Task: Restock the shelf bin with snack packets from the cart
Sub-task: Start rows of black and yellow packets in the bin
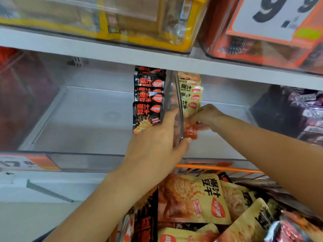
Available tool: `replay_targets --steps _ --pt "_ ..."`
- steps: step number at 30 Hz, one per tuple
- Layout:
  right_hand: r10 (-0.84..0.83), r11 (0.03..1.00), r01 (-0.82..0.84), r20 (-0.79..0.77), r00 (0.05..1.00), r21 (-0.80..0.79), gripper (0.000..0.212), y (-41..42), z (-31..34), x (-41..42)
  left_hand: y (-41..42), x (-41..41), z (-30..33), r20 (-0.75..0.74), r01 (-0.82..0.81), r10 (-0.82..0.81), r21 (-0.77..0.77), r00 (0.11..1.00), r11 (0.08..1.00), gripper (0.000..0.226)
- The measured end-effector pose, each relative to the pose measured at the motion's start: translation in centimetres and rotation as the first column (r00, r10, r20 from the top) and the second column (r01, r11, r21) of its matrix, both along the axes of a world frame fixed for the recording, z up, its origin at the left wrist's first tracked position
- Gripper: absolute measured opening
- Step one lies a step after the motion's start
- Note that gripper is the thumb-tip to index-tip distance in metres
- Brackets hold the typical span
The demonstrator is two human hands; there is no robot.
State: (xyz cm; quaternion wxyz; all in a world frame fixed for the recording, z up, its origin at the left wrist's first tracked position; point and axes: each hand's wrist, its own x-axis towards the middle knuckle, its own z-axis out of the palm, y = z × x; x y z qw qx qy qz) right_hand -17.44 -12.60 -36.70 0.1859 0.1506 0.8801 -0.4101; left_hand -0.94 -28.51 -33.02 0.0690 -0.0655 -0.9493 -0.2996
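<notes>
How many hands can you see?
2. The left hand presses the black packets and clear divider; the right hand pinches a yellow packet beside it.

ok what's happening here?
A person is restocking clear shelf bins. The left hand presses the black packets against the clear divider, thumb hooked over its front edge. The right hand pinches a yellow packet into the row beside it. More packets wait in the cart below.
</notes>
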Motion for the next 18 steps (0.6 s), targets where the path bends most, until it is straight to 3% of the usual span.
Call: replay_targets --steps 6,12,15,16,18 --pt "0.050 0.967 0.035 -0.325 0.944 0.252 0.054 -1.2 -0.1 -0.7 0.0 0.0 -0.2 -0.026 0.002 -0.002 -0.010 1.000 1.000 0.067" --pt "0.105 0.994 -0.108 -0.120 0.987 -0.023 0.056 -0.2 0.4 1.0 0.0 -0.2 -0.3 -0.014 0.012 -0.012 -0.035 1.000 0.999 0.069" --pt "0.044 0.995 -0.058 -0.155 0.987 -0.087 0.072 0.8 2.2 2.3 0.0 -0.2 -0.1 0.011 0.013 -0.013 -0.029 1.000 0.999 0.070" --pt "0.030 0.996 -0.046 -0.187 0.982 -0.081 0.070 1.2 3.0 3.0 -0.1 -0.2 0.0 0.016 0.020 -0.020 -0.023 1.000 1.000 0.070" --pt "0.128 0.992 -0.117 -0.320 0.939 0.054 0.039 1.8 4.9 5.3 -0.3 0.0 0.3 0.027 0.047 -0.047 -0.011 0.999 0.999 0.069"
